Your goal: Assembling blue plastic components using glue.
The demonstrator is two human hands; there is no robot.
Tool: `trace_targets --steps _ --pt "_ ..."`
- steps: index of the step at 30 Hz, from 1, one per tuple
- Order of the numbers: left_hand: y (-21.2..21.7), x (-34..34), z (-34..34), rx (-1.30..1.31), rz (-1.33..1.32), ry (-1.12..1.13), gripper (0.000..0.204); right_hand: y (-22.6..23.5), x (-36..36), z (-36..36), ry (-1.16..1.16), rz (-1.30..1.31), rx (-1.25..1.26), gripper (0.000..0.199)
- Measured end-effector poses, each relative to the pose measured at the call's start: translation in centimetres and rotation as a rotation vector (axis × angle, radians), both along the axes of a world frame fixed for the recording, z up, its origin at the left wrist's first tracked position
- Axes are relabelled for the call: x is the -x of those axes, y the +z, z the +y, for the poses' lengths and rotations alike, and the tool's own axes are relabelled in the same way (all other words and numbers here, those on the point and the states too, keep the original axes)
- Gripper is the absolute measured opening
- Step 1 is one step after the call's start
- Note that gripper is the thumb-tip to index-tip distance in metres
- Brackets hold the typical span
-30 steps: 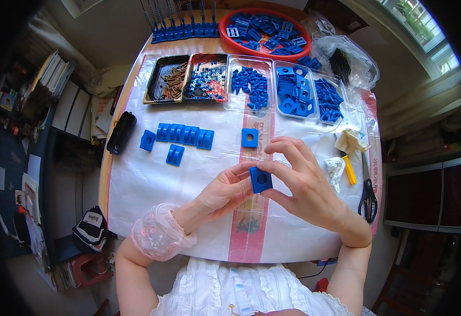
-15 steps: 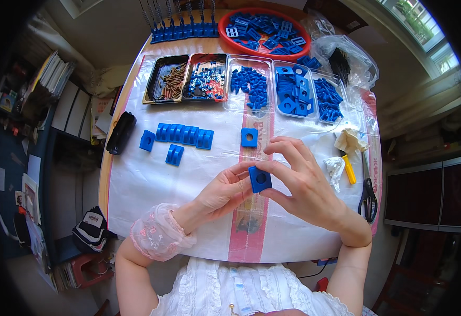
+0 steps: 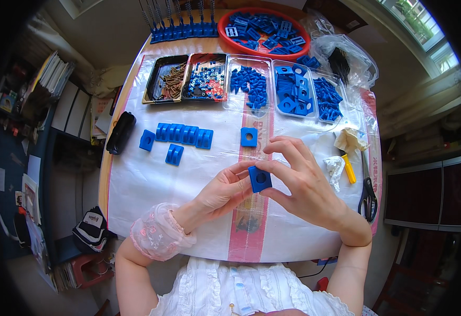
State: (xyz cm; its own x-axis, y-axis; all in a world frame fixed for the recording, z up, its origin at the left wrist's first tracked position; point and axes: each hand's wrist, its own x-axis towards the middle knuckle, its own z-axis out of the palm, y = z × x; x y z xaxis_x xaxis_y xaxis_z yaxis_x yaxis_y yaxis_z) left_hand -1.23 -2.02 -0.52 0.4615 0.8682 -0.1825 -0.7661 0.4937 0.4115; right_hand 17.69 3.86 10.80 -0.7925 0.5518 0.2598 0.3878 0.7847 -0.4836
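Observation:
Between my two hands is a square blue plastic block with a round hole (image 3: 260, 179), held up over the table's near middle. My left hand (image 3: 224, 194) pinches its left side with thumb and fingers. The thumb and index finger of my right hand (image 3: 304, 187) grip its top and bottom edges, the other fingers raised and curved. Just beyond my hands lies a similar blue holed block (image 3: 249, 137) on the sheet. To the left are a row of blue ridged blocks (image 3: 183, 135), a separate ridged block (image 3: 174, 155) and another holed block (image 3: 147, 140).
Behind stand trays of brass screws (image 3: 171, 83), nuts (image 3: 206, 79), and small blue parts (image 3: 249, 87). A red basin (image 3: 301, 48) of blue pieces is at the back. Black scissors (image 3: 368, 200), a yellow-handled tool (image 3: 349, 169) and crumpled tissue (image 3: 335, 171) lie right; a black case (image 3: 121, 132) lies left.

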Motion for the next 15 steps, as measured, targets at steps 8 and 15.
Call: trace_targets --steps 8,15 --pt "-0.03 -0.03 0.06 -0.007 0.013 0.000 0.035 0.12 -0.02 0.01 0.001 0.002 0.012 0.049" --pt "0.16 0.02 -0.01 -0.014 0.006 -0.002 0.035 0.13 0.10 -0.09 -0.040 -0.011 0.012 0.049"
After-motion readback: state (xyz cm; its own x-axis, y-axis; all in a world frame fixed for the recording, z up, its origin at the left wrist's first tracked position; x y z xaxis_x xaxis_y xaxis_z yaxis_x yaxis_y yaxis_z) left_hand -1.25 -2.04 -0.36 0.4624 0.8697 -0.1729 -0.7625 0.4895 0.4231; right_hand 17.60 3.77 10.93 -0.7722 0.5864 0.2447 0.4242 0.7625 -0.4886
